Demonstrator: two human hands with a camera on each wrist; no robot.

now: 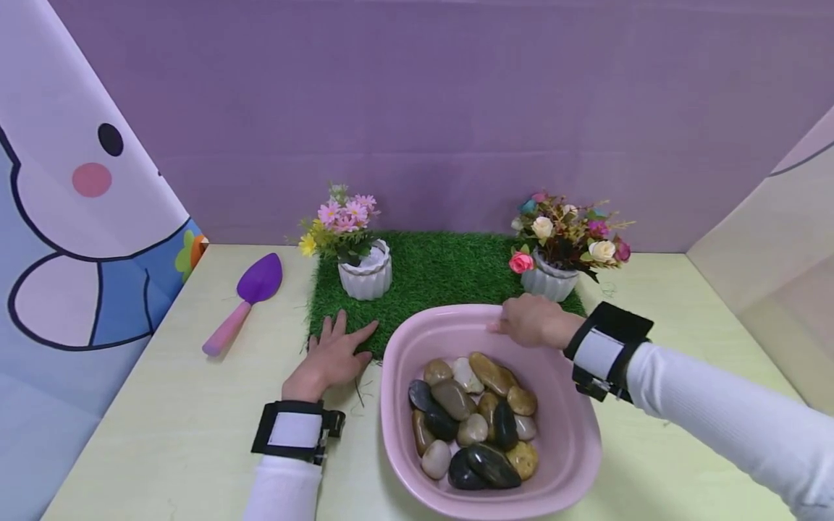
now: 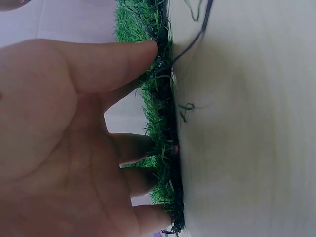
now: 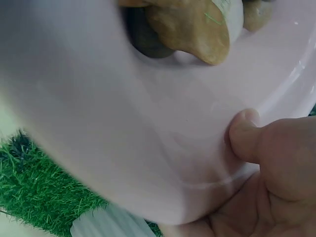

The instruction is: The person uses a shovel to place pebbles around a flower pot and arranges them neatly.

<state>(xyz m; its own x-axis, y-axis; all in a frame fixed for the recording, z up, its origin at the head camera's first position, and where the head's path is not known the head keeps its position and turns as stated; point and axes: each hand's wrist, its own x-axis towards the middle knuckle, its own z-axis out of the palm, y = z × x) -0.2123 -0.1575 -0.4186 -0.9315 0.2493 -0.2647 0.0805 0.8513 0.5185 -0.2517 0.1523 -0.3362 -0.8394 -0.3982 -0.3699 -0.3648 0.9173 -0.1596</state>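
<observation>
Pink basin (image 1: pixel 567 423) of stones (image 1: pixel 485 407), before grass mat (image 1: pixel 449 268)

Left hand (image 1: pixel 332 359): fingers splayed, rests on mat's near edge. Right hand (image 1: pixel 531 320): grips basin's far rim, thumb inside, near right flowerpot (image 1: pixel 549 282). Tabletop (image 1: pixel 293 304) strip separates mat from purple trowel (image 1: pixel 256 284).

The basin (image 1: pixel 570 427) is pink, its yellow stone (image 1: pixel 524 460) apparently speckled.

The pink basin (image 1: pixel 573 412) hides fingers of my right hand (image 1: pixel 534 320) — and part of the grass mat (image 1: pixel 449 271). Seen from my left wrist, grass hides fingertips of my left hand (image 1: pixel 334 359); from my right — a cropped white pot (image 3: pixel 111 222).
</observation>
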